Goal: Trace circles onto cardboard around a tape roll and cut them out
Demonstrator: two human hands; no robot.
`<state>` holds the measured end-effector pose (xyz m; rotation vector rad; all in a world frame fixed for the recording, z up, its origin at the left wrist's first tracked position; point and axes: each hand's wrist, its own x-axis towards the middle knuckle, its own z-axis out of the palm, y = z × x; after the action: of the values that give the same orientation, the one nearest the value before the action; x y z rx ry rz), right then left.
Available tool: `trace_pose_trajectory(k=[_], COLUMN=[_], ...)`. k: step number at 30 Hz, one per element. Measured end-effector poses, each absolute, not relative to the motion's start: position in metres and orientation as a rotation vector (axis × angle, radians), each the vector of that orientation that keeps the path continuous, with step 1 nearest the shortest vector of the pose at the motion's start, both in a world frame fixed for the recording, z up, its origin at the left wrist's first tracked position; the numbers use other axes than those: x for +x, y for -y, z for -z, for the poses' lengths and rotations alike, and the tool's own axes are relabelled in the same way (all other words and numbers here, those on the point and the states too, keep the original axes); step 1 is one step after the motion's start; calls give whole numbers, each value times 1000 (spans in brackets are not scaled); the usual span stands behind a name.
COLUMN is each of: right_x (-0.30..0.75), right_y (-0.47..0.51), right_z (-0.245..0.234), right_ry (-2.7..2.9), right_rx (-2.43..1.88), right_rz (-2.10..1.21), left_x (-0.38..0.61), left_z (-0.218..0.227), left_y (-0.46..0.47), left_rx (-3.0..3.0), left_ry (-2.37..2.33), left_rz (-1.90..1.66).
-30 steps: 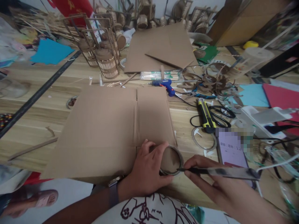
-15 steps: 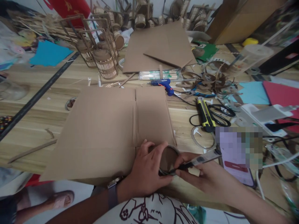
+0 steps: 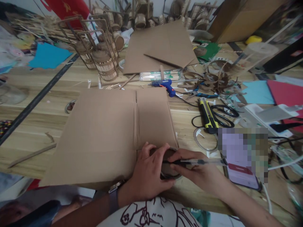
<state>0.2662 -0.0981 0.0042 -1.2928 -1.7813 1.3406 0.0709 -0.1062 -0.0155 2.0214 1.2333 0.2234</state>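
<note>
Head view: two bare hands at ring [image 3: 169,177], over wooden table [image 3: 42,118]; clock directions are from ring.
Left hand [image 3: 151,171]: 9 o'clock; clasps ring, forefinger at its 11, thumb at its 6; other fingers spread on cardboard [image 3: 104,126].
Right hand [image 3: 201,170]: 3 o'clock; thumb and fingers pinch pen [image 3: 195,161].
Pen: near level, crosses ring, tip end toward 9; can't tell if tip touches.
Ring: at cardboard's 4 o'clock corner, brown inside, right side hidden by right hand.
Cardboard: 10 o'clock, flat, creased.
Cutter [image 3: 207,116]: 1 o'clock, yellow-black, beside scissors [image 3: 224,115].
Hoop [image 3: 195,137]: 2 o'clock, on table.
Phone [image 3: 241,178]: 3 o'clock, partly pixelated.
Glue gun [image 3: 167,86]: 12 o'clock, blue, past cardboard.
Lanterns [image 3: 105,64]: 11 o'clock, upright, slatted.
</note>
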Motion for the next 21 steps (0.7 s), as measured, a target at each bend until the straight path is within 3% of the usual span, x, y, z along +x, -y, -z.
trace_pose_trajectory(k=[9,18,21], right_x=[279,285,281], right_y=[106,141,146], right_z=[3,-6,-18], right_ry=[2077,2447,2407], right_rx=[-1066,-1250,-1294], right_rz=[-696,-147,-192], left_x=[70,70,70], left_z=[16,14,14], left_y=[107,107,107], left_rx=[2044,2045,2031], left_ry=[-1244,-1236,-1241], left_rz=[-237,-258,-248])
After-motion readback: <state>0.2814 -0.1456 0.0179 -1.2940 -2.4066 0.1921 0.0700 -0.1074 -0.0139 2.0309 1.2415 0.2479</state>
